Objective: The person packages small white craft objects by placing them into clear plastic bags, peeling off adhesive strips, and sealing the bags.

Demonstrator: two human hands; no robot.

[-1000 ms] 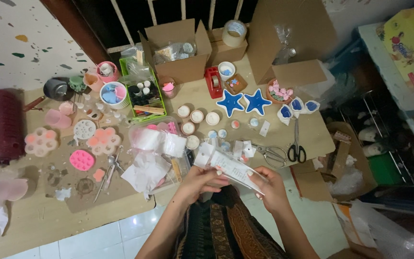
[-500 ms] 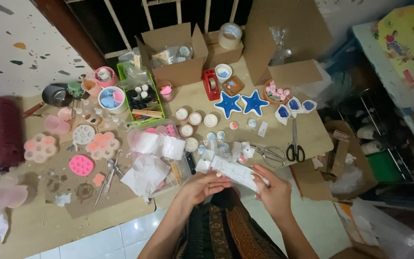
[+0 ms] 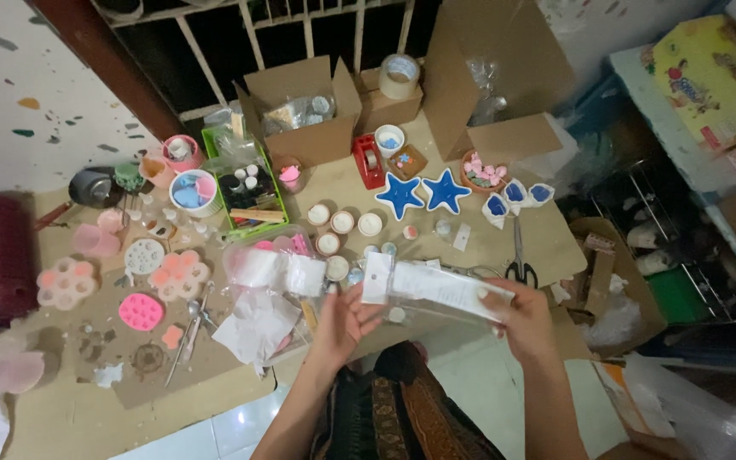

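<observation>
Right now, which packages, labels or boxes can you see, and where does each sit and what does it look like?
Clear flat packet: held between left hand and right hand, long, with white paper label at its left end.
Open cardboard box: back centre, brown, flaps up, clear bags inside.
Tall cardboard box: back right, brown, open, plastic inside.
Tape roll: on a small closed box between them, round, pale tan.

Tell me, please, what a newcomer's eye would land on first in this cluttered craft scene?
First, the two hands low in the middle: the left hand and the right hand hold a flat clear plastic packet with a white paper insert between them. Just above, two glossy blue star-shaped pieces lie side by side on the tan work surface. At far left sits a bright pink round mould.
</observation>
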